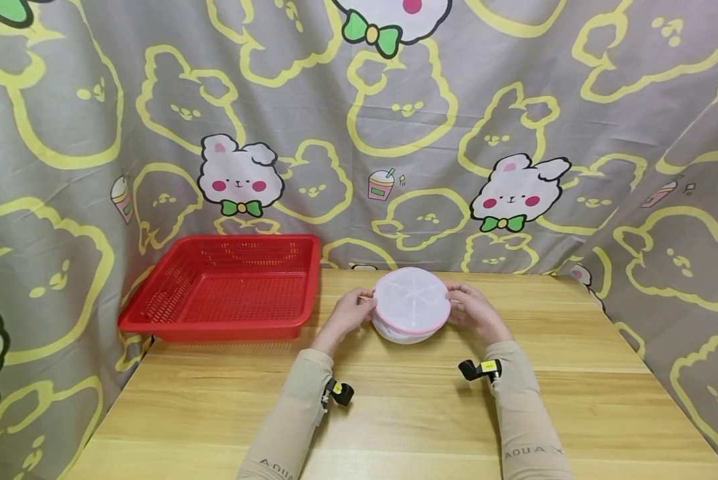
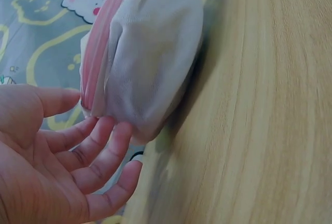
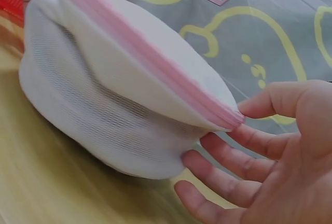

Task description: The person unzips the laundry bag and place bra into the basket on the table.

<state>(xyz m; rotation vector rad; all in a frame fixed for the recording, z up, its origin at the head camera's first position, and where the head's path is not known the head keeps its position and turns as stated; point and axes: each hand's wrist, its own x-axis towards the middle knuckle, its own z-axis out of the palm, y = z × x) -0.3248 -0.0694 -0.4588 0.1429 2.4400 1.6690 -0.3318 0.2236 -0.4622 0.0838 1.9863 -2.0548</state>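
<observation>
A round white mesh laundry bag with a pink zipper band round its top edge is held between both hands over the table. Its top faces up, leaning toward the head camera. My left hand pinches the left edge, thumb at the pink band and fingers against the side, as the left wrist view shows. Opposite it, my right hand pinches the band's right end between thumb and index finger, the other fingers spread under it. The mesh side sags in soft folds. What the bag contains, if anything, is hidden.
To the left of the bag a red plastic basket with perforated walls stands on the wooden table. A patterned curtain hangs behind the table and along both sides. Each forearm carries a small black wrist camera.
</observation>
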